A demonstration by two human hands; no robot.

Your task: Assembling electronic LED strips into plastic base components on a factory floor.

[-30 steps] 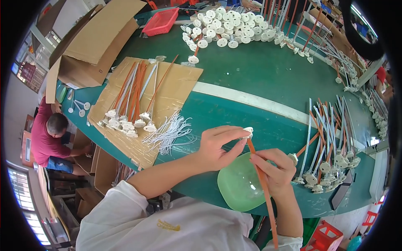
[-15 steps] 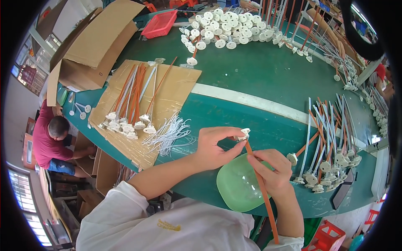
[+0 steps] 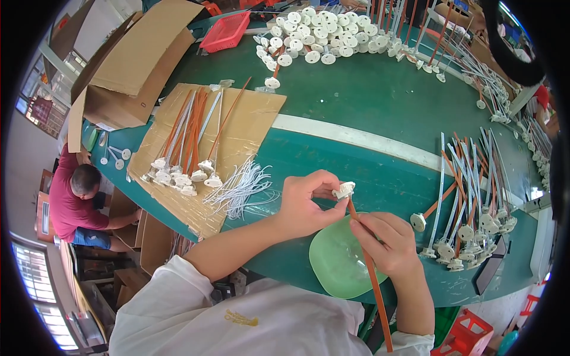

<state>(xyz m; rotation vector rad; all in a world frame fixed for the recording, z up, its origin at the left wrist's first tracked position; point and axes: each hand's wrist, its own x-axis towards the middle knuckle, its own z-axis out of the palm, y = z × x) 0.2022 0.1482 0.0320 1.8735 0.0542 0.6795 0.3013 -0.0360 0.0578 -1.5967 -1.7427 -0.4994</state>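
Observation:
Over a green bowl (image 3: 328, 261), both my hands are on one piece: a long flat orange-brown strip (image 3: 375, 291) with a white plastic disc-shaped fitting (image 3: 344, 190) at its upper end. My left hand (image 3: 309, 202) is closed, thumb and bent fingers pinching at the fitting; what lies behind the fitting is hidden. Just below it, my right hand (image 3: 387, 242) grips the strip between thumb and fingers. From there the strip slants down toward my lap. The bowl holds something clear or shiny that I cannot make out.
White cords (image 3: 240, 188) lie left of my hands, beside strips with white fittings (image 3: 189, 142) on cardboard (image 3: 261, 113). More such strips (image 3: 463, 207) lie right, near a dark flat device (image 3: 488, 273). White discs (image 3: 326, 35) pile up behind. A person (image 3: 77, 196) bends at far left.
My left index finger has bent back from over the top of the fitting, so more of the fitting shows. My right hand keeps its grip on the strip.

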